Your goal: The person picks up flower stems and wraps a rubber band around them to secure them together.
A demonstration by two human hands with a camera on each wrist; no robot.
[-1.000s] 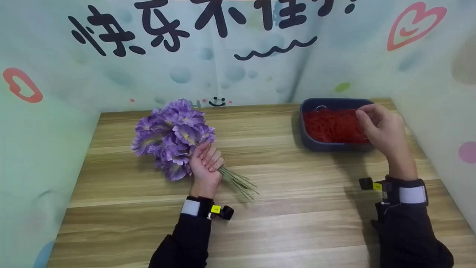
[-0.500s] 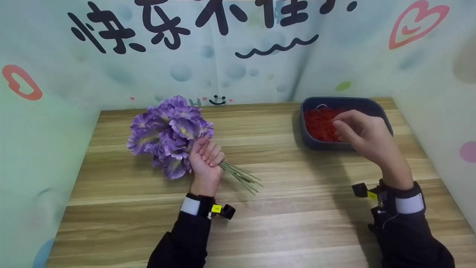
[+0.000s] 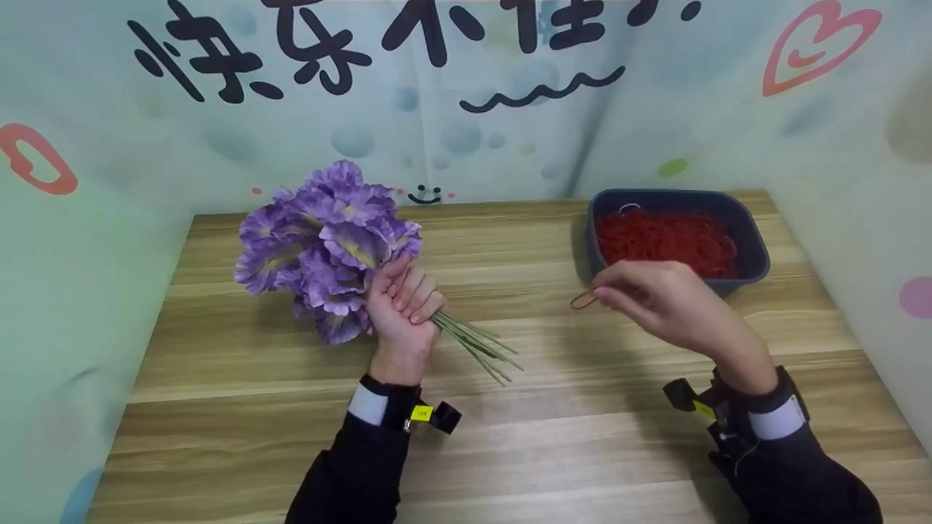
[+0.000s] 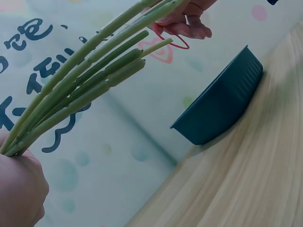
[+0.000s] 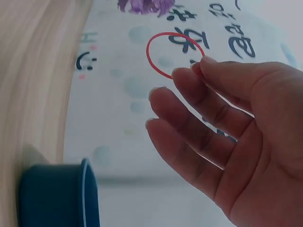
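Note:
My left hand (image 3: 404,313) grips a bunch of purple artificial flowers (image 3: 331,240) by its green stems (image 3: 477,338), the blooms to the left and the stem ends out to the right. In the left wrist view the stems (image 4: 90,71) fan out from the fist. A thin red rubber band (image 3: 580,300) is pinched between thumb and forefinger of my right hand (image 3: 670,306), in front of the tub. In the right wrist view the rubber band (image 5: 149,54) hangs as an open loop, apart from the stems; the other fingers are loosely bent.
A dark blue tub (image 3: 753,266) with a heap of red rubber bands (image 3: 666,236) stands at the back right of the wooden table (image 3: 510,451). A pale ring lies at the heap's back left. Printed backdrop walls (image 3: 502,160) close off the back and sides.
My right hand has come from over the tub to the left and toward me, bringing the rubber band. My left hand has raised the flowers slightly.

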